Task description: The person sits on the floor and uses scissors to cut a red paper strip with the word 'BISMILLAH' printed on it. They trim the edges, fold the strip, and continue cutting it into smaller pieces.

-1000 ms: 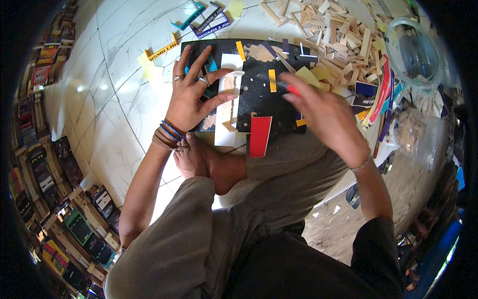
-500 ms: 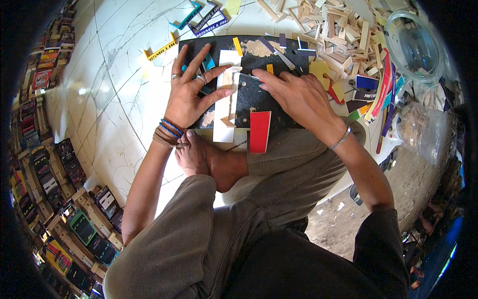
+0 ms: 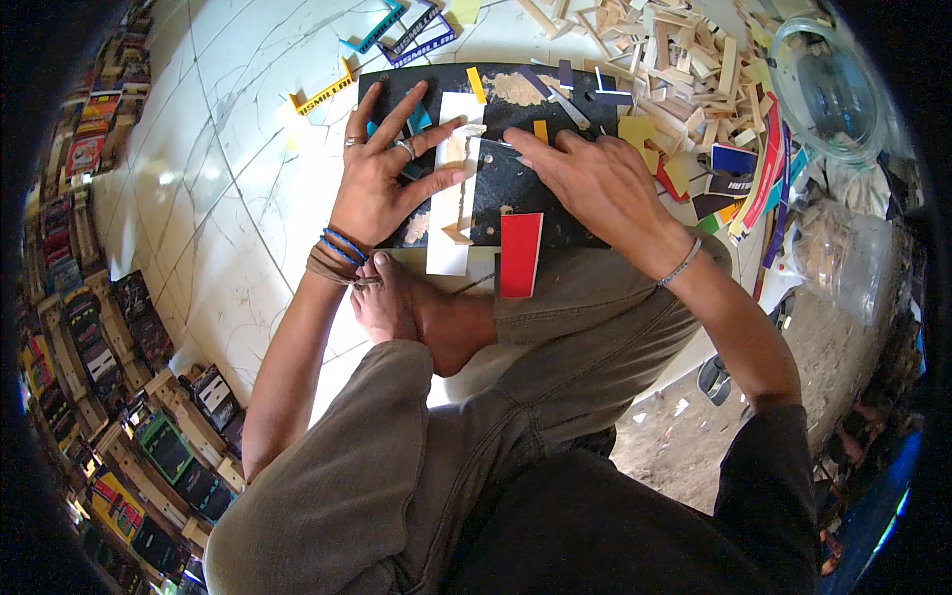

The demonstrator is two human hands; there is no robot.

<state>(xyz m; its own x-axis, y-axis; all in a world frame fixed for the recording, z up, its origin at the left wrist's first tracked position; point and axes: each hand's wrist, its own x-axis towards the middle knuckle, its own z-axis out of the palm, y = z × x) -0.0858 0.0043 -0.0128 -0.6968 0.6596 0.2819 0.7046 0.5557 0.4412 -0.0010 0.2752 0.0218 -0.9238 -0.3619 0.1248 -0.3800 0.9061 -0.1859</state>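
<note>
A white paper strip (image 3: 447,260) lies lengthwise over a black board (image 3: 486,233), with a narrow pale wooden piece (image 3: 454,213) along it. My left hand (image 3: 382,178) is open, its fingers spread. The thumb and forefinger rest on the strip, and the other fingers lie over turquoise pieces (image 3: 418,118). My right hand (image 3: 585,174) is closed on a thin metal blade (image 3: 496,143) whose tip points at the strip's upper part; the fingers hide its rear. A small whitish scrap (image 3: 469,130) sits by the left fingertip. Nearer me is a red card piece (image 3: 521,256).
Scissors (image 3: 570,111) and small yellow and purple pieces lie on the board. Beyond it is a heap of wooden sticks (image 3: 684,74), with coloured strips (image 3: 759,169) and a clear plastic tub (image 3: 828,94) at right. Coloured frames (image 3: 412,38) lie at far left.
The blade in my right hand has shifted slightly, its tip still near the strip. My left hand keeps its place on the strip. The whole view has moved a little.
</note>
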